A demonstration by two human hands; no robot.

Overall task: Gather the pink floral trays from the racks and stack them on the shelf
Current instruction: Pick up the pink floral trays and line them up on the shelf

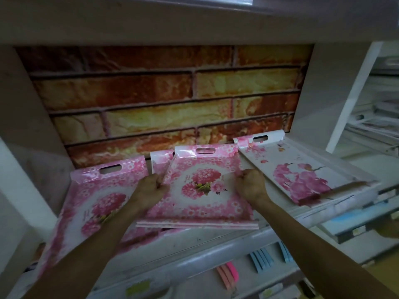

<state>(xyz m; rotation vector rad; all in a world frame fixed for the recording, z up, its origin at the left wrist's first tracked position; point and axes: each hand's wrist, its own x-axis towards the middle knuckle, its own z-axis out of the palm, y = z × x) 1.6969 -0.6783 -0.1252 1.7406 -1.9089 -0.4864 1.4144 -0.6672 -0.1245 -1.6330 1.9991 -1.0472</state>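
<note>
Head view, looking down at a shelf (216,238) backed by a brick-pattern panel (164,100): both hands hold a small stack of pink floral trays (200,199) at the middle of the shelf, the left hand (151,187) with fingers curled around its left edge and the right hand (251,184) with fingers curled around its right edge. Another pink tray (95,203) lies tilted just left, partly under the left forearm, and a white tray (302,171) with pink blossoms lies to the right.
</note>
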